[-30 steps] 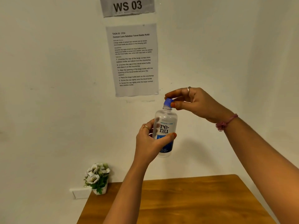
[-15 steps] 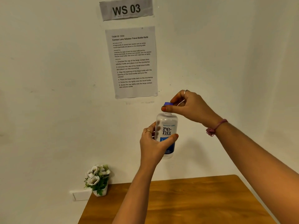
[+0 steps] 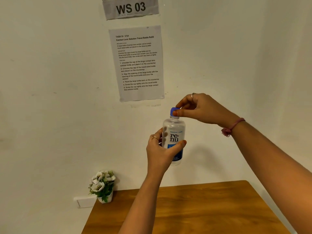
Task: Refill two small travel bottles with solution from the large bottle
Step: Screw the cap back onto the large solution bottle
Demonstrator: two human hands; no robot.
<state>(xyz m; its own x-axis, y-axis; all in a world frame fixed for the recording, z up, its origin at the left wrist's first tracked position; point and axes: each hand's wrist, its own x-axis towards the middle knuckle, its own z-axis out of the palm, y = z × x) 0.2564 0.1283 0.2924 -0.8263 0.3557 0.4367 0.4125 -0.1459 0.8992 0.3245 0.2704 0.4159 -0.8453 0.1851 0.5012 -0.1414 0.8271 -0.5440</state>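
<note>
The large renu solution bottle (image 3: 173, 137) is held upright in the air above the wooden worktop (image 3: 194, 208) by the left hand (image 3: 160, 152), its fingers curled round the body, while the blue cap (image 3: 173, 112) is pinched by the right hand (image 3: 200, 108), so the cap step seems in hand, and a steady twist is probably needed next.

A staged workstation set against a plain white wall, arranged for a scripted exercise rather than a lived-in room. At top centre, a grey label (image 3: 130, 8) reads "WS 03". Just below it, a printed sheet (image 3: 137, 63) taped to the wall is headed "TASK ID 3724" and lists numbered steps. At the bottom of the frame stands a wooden table (image 3: 211, 210); at its back left corner, a small pot of white flowers (image 3: 102, 185) sits beside a white wall socket (image 3: 85, 200).
</note>
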